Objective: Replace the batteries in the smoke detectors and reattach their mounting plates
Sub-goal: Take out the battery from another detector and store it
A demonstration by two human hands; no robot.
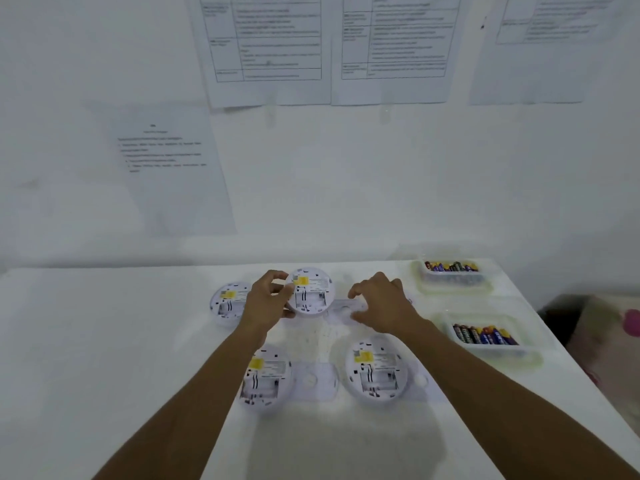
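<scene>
Smoke detector (310, 294), round white plastic, between curled left fingers (277, 276); right fingers (360, 289) loosely spread, empty.

Both my arms stretched fwd. L hand (268, 299) pinches detector (311, 296) rim w/ thumb + fingers. R hand (384, 304) palm down, fingers spread, loosely curled.

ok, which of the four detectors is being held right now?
The far-row right detector: the left hand grips its left edge. The far-left detector, near-left detector and near-right detector lie ungripped.
</scene>
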